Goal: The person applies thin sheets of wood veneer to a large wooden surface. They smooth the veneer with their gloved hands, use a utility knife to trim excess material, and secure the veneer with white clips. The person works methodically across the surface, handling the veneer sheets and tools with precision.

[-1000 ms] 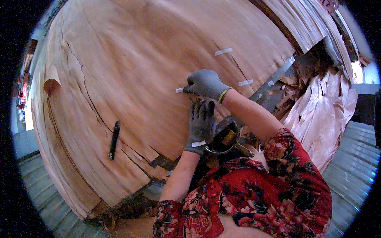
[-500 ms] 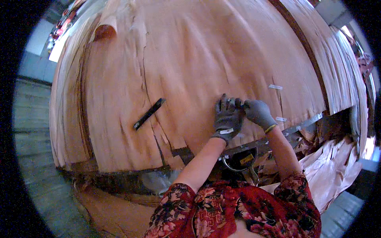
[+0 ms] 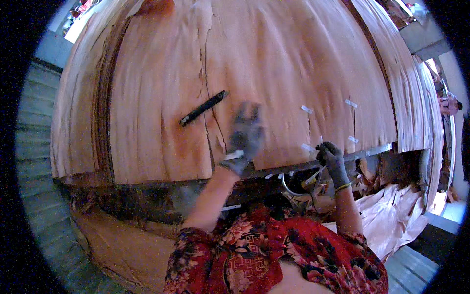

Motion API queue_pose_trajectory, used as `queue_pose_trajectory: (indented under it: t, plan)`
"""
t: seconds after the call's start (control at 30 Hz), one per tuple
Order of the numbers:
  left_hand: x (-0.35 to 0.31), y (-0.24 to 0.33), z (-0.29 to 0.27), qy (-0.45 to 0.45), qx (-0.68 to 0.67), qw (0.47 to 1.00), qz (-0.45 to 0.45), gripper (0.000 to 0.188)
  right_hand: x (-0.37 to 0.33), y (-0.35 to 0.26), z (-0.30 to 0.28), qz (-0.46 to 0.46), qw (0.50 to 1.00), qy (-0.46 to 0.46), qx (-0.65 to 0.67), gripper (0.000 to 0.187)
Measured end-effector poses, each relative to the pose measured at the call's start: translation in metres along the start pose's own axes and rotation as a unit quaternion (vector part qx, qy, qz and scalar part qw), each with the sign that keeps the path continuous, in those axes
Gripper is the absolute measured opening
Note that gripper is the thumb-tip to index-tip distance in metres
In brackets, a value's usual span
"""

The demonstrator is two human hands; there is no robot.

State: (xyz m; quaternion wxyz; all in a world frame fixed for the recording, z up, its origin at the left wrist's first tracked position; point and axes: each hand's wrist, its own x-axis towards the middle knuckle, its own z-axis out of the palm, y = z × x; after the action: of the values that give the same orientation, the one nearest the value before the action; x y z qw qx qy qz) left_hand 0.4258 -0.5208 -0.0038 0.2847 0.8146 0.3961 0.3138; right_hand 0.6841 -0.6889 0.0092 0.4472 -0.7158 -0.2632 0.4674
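Wide thin sheets of wood veneer point(image 3: 279, 59) lie spread before me, with cracks running from the near edge inward. My gloved left hand point(image 3: 247, 132), blurred by motion, is over the veneer just right of a long crack, its fingers stretched out and nothing visible in them. A white strip point(image 3: 233, 155) sits at the back of its glove. At the near edge, my gloved right hand point(image 3: 332, 157) is closed with fingertips pinched on a thin whitish strip of tape point(image 3: 318, 174). Short tape pieces point(image 3: 307, 109) bridge cracks close by.
A long black tool point(image 3: 204, 108) with an angled tip lies across the left crack. Below the veneer edge are a round metal-rimmed object point(image 3: 292, 185) and crumpled veneer scraps point(image 3: 387, 210). Brown sheet material point(image 3: 122, 245) lies at lower left. A curled reddish piece point(image 3: 156, 6) is at the far edge.
My hands have parted: the left has moved left toward the black tool, the right back to the veneer's near edge. Tape pieces once under my hands now show on a crack. The view has shifted.
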Motion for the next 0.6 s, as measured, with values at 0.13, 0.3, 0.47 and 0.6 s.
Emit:
queue_pose_trajectory:
  t: [0.13, 0.3, 0.47, 0.6]
  plan:
    - [-0.048, -0.043, -0.096, 0.113, 0.183, 0.974, -0.075, 0.047, -0.017, -0.009, 0.043, -0.036, 0.995, -0.012, -0.093, 0.016]
    - [-0.092, -0.068, -0.106, 0.056, 0.223, 0.972, -0.047, 0.082, -0.041, -0.024, 0.111, -0.028, 0.992, -0.097, -0.069, 0.016]
    - [-0.099, -0.074, -0.096, 0.006, 0.251, 0.968, 0.001, 0.083, -0.043, -0.018, 0.144, 0.068, 0.988, -0.136, -0.006, 0.019]
    - [-0.097, -0.068, -0.092, 0.012, 0.232, 0.972, -0.028, 0.081, -0.058, -0.006, 0.157, 0.177, 0.966, -0.152, 0.111, 0.025]
